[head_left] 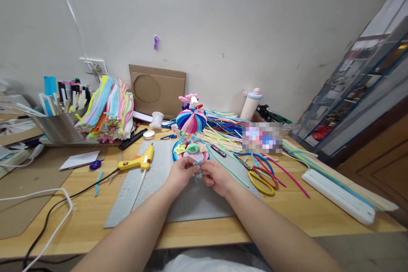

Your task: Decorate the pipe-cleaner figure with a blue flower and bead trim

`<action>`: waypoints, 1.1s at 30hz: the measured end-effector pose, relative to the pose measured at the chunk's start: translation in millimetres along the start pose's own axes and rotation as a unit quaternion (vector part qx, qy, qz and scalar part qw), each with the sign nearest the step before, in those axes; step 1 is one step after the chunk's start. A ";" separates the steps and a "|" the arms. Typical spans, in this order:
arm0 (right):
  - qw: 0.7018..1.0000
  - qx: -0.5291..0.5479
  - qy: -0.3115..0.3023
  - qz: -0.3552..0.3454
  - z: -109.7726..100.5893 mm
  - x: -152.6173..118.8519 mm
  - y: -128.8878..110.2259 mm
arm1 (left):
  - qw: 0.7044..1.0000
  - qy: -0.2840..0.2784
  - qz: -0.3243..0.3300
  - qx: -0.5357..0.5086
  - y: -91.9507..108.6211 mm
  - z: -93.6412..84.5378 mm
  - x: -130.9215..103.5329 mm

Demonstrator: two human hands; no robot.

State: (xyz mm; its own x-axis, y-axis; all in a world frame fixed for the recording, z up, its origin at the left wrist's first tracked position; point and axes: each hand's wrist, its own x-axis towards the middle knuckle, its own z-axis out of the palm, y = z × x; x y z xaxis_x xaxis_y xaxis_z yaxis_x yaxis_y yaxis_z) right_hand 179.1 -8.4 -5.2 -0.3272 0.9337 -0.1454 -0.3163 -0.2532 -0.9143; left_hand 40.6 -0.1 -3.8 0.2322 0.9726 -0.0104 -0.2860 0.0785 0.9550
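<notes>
A colourful pipe-cleaner ornament (191, 122) stands upright on the grey cutting mat (149, 195). It has a striped round canopy, small figures on top, and a round base with a yellow star and a green piece on its front. My left hand (185, 172) is closed, its thumb and fingers pinching the front of the base. Close beside it, my right hand (217, 177) is closed too, with fingertips pressed together at the base's right front edge. A small light-blue bit shows between the hands; what the right fingertips hold is hidden.
A yellow glue gun (137, 160) lies left, its black cord trailing off. Scissors (261, 180) and loose pipe cleaners lie right. Further out are a white power strip (338, 195), a bottle (251, 105), a metal holder (59, 127), pipe-cleaner bundles (108, 108) and a cardboard panel (172, 89).
</notes>
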 end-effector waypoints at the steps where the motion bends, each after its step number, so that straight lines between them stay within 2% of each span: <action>1: 1.000 0.000 -0.003 0.002 -1.5 0.2 -0.2 | 1.000 -0.006 -0.010 -0.007 1.3 0.5 -1.0; 4: 1.000 -0.015 0.003 -0.025 -5.6 0.1 -2.8 | 0.998 -0.015 -0.038 -0.041 6.9 1.9 -5.3; 7: 0.993 -0.067 0.020 -0.093 -7.6 -1.0 -4.4 | 0.992 -0.011 -0.072 -0.104 11.3 1.3 -8.5; 10: 0.978 -0.139 0.005 -0.155 -5.7 -1.6 -1.0 | 0.983 -0.001 -0.091 -0.162 12.3 -0.7 -9.9; 17: 0.976 -0.155 0.019 -0.154 0.9 -2.6 0.9 | 0.978 -0.037 -0.140 -0.152 13.7 -2.2 -11.6; 25: 0.958 -0.219 0.014 -0.186 -3.5 -2.1 1.2 | 0.994 -0.007 -0.080 -0.069 7.1 -1.5 -8.4; 30: 0.978 -0.136 0.076 -0.139 4.7 0.9 8.4 | 0.997 0.040 -0.031 -0.055 -0.6 0.2 -4.2; 33: 0.982 -0.114 0.081 -0.126 6.2 1.7 10.0 | 0.996 0.053 -0.030 -0.062 -0.8 0.3 -3.7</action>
State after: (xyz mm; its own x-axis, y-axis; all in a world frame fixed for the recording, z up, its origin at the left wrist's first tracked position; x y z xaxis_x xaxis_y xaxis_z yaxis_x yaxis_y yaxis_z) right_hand 169.9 -10.9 -12.2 -0.1122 0.9921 0.0558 -0.1563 0.0379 -0.9870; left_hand 40.2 -3.9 -4.5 0.1546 0.9826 -0.1029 -0.3885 0.1562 0.9081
